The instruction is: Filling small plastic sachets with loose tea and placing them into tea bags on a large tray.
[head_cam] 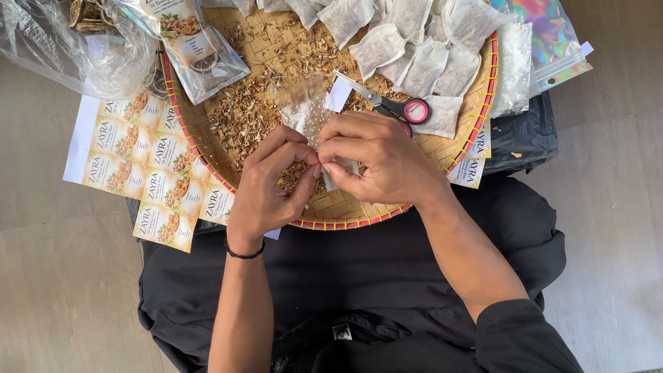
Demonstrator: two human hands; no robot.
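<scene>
Sachet [307, 110] pinched by both hands [324, 169] over tray's near rim [345, 222]; scissors [394, 107] just beside.

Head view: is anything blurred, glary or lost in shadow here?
Head view: even daylight, soft shadows. Both hands, left hand and right hand, are sharp; the top of the small clear bag they pinch is smeared. Mild glare on the plastic wrap and shiny pouch. The dark clothing loses detail.
</scene>
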